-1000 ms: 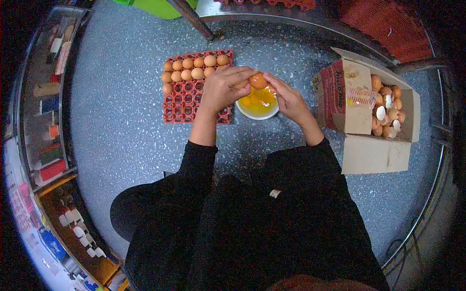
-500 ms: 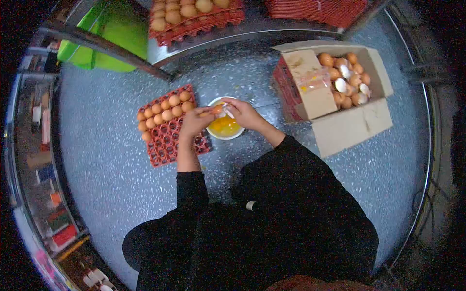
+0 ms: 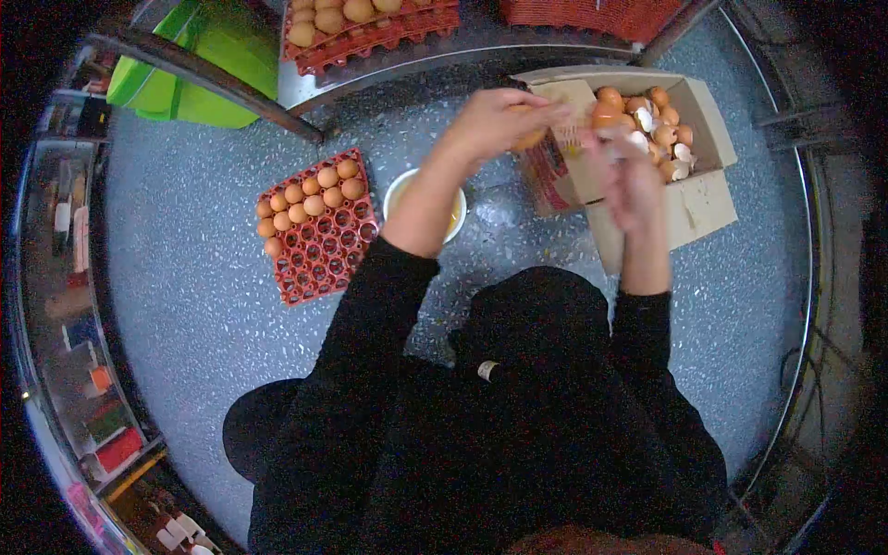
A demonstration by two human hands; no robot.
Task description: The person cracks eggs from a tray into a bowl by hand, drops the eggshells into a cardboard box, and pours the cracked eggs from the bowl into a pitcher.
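Observation:
My left hand (image 3: 499, 122) is beside the carton's left flap, its fingers closed round a brown eggshell (image 3: 529, 139). Smeared by motion, my right hand (image 3: 631, 180) hovers over the near edge of the cardboard box (image 3: 708, 129); what it holds, if anything, cannot be made out. Inside the box lie several broken brown eggshells (image 3: 666, 136). The white bowl (image 3: 461, 217) stands on the floor, partly hidden by my left forearm, with some yellow egg showing. To its left a red tray (image 3: 319, 250) bears several whole brown eggs (image 3: 314, 204) in its upper rows.
A metal shelf (image 3: 370, 79) at the top carries another red tray of eggs (image 3: 356, 42) and a stack of red trays (image 3: 592, 13). Green plastic containers (image 3: 199, 83) are at the upper left. A shelving unit (image 3: 79, 324) runs along the left side.
Both hands have moved right, from above the bowl to the cardboard box, and have come apart. The eggshell in my left hand has moved with it.

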